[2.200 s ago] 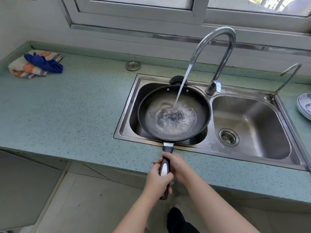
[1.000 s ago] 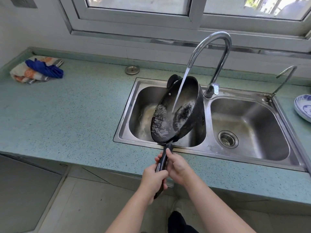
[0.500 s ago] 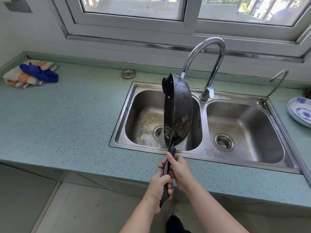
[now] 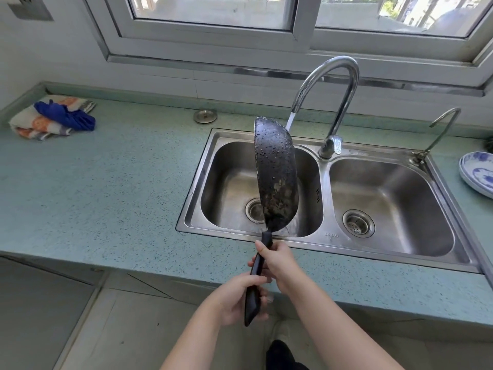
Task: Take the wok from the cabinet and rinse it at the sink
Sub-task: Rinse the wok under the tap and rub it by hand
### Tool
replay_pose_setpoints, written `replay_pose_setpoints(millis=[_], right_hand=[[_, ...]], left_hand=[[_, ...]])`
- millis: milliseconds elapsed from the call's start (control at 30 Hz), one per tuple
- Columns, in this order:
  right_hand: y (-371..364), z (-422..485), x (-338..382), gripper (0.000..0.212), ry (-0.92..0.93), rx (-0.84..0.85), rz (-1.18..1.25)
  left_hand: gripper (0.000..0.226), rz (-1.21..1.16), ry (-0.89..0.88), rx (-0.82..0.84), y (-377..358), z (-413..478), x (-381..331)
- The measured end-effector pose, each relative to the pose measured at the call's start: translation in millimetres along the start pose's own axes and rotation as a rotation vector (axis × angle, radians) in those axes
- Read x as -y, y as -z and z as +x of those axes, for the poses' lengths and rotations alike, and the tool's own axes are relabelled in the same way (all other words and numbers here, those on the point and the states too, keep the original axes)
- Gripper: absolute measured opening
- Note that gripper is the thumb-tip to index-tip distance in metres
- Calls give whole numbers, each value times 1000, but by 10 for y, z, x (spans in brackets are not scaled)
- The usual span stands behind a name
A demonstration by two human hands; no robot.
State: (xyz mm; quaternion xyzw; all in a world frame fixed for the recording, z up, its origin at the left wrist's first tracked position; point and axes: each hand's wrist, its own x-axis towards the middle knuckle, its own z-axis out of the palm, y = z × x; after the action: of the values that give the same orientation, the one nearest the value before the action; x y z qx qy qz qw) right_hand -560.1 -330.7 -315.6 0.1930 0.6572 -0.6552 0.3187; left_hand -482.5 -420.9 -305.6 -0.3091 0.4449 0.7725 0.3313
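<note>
Over the left basin of the stainless-steel double sink (image 4: 202, 166), seen from the head camera, the black round wok (image 4: 276, 174) stands on edge, nearly vertical, its wet, droplet-covered underside facing right. Its long black handle (image 4: 256, 279) points down toward the person. The left hand (image 4: 237, 300) is wrapped around the lower end of the handle; the right hand (image 4: 278, 259) clasps the handle just above it, nearer the pan. Both hands are closed firmly on the handle. Behind the wok, the curved chrome faucet (image 4: 330, 76) releases a thin stream of water. On the speckled green countertop (image 4: 106, 182), a folded patterned cloth with a blue rag (image 4: 53, 117) lies far left. A blue-and-white plate (image 4: 477, 174) sits at the right edge.
</note>
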Motion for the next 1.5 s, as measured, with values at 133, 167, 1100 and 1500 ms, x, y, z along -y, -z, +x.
replay_pose_setpoints(millis=[133,167,1100,1500], right_hand=[[-67,33,-24,17,29,-24,-24],[-80,46,-36,17,43,-36,-47],[172,323,149,29,88,-102,-39],[196,458,96,40,79,-133,-176]], left_hand=[[15,395,-175,-406,-142,34,-41],[15,498,-263,-532,-192,64,-1],[10,663,-420,-511,-330,371,-228],[24,571,-420,-467,-336,446,-225]])
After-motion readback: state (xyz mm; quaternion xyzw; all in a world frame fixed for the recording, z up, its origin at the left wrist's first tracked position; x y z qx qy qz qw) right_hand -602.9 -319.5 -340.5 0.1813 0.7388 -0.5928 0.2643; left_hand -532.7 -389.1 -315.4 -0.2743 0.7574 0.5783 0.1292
